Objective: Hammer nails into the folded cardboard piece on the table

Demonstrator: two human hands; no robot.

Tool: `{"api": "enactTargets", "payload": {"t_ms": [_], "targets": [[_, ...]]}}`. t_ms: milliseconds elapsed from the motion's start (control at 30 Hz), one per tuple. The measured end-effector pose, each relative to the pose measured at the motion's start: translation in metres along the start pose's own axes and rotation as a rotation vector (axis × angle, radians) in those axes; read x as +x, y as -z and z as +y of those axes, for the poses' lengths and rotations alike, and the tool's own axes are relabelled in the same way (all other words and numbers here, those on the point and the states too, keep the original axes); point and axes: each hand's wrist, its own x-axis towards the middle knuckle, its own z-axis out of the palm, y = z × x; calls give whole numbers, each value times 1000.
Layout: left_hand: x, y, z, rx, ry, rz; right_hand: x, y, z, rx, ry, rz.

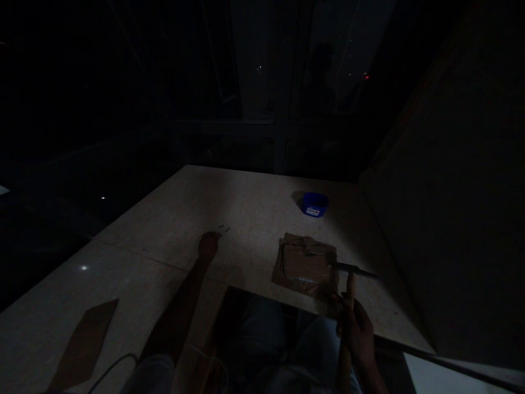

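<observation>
The scene is very dark. My left hand (208,244) reaches out over a pale wooden board (246,208), fingers curled close to a few small dark nails (223,228) lying on it. My right hand (356,328) grips the wooden handle of a hammer (351,273), whose metal head hangs just above the right edge of a torn brown cardboard packet (305,264). The packet lies on the board near its front edge.
A blue round tin (315,203) stands at the back right of the board. A large panel (451,219) leans up on the right. A second board (61,306) with a dark brown strip (84,345) lies at the left. My knees show below the board's edge.
</observation>
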Motion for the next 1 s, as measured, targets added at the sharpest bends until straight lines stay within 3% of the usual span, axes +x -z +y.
{"api": "enactTargets", "payload": {"t_ms": [200,367,567,700,833,1000], "targets": [[3,11,14,-232,55,71,-10,1,-7,45,19,-3],[-17,-2,61,-549,-4,136,-14,1,-1,123,8,25],[-65,-43,159,-908,-71,16,-14,1,7,132,25,-1],[-84,-60,214,-1033,-117,-78,-11,-1,5,150,52,-21],[-90,-68,245,-1038,-197,-177,4,-10,-9,158,101,-21],[-89,-77,256,-943,-279,-266,35,-31,-26,175,115,-66]]}}
